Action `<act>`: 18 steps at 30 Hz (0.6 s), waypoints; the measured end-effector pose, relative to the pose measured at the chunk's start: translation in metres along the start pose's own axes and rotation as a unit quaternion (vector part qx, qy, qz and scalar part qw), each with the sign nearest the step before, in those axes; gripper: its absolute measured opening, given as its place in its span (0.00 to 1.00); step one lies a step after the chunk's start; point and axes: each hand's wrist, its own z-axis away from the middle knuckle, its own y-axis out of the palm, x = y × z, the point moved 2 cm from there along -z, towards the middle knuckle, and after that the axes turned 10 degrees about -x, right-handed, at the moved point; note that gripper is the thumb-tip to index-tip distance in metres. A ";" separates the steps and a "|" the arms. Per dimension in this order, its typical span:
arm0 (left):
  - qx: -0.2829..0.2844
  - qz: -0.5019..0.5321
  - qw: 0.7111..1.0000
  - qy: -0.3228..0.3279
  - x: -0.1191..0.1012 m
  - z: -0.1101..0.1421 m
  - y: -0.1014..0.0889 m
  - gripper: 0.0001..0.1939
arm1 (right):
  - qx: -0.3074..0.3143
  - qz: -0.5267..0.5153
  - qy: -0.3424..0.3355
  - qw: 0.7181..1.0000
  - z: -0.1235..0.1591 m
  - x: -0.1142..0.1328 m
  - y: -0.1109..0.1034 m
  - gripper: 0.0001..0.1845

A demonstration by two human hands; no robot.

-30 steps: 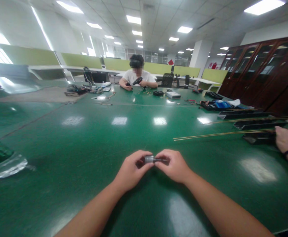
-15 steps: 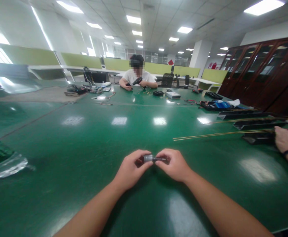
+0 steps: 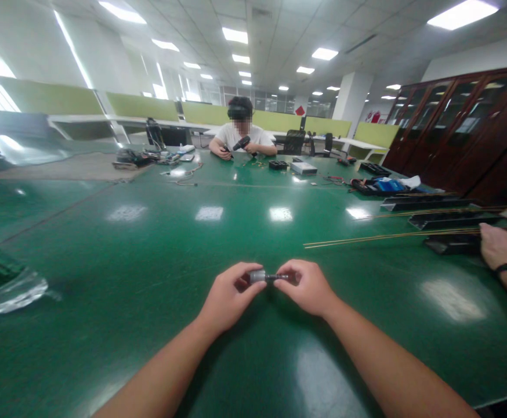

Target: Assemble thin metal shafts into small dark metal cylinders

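Just above the green table (image 3: 158,261), in the middle of the head view, my two hands meet at a small metal part. My left hand (image 3: 225,296) pinches a short silver cylinder (image 3: 257,276) between thumb and fingers. From the cylinder's right end a thin dark shaft (image 3: 271,277) runs level into the grip of my right hand (image 3: 308,289). The thumb and fingertips of that hand are closed around the shaft's far end. The fingers partly hide both ends, and I cannot make out what kind of part it is.
Thin brass-coloured rods (image 3: 344,241) and black channels (image 3: 449,242) lie to the right, under another person's hand (image 3: 501,244). A plastic bottle (image 3: 7,278) is at the left. Across the table a person (image 3: 242,130) holds a power drill (image 3: 241,143).
My left hand has shifted slightly left with the silver cylinder. More of the dark shaft shows between my hands. My right hand has barely moved.
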 end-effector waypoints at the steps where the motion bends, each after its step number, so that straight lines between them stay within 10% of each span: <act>1: -0.003 0.001 1.000 -0.003 0.001 0.000 0.000 0.13 | -0.003 -0.001 0.002 1.000 0.000 0.000 0.000 0.05; 9: -0.047 0.112 0.989 -0.084 0.009 -0.008 -0.004 0.19 | -0.073 -0.050 0.018 0.996 -0.010 -0.012 -0.016 0.07; 14: -0.164 0.323 0.907 -0.216 0.015 -0.015 -0.009 0.25 | -0.090 -0.138 0.024 0.986 -0.015 -0.024 -0.021 0.10; 18: -0.154 0.392 0.875 -0.238 0.001 -0.011 -0.017 0.20 | -0.045 -0.128 0.017 0.991 -0.015 -0.024 -0.016 0.09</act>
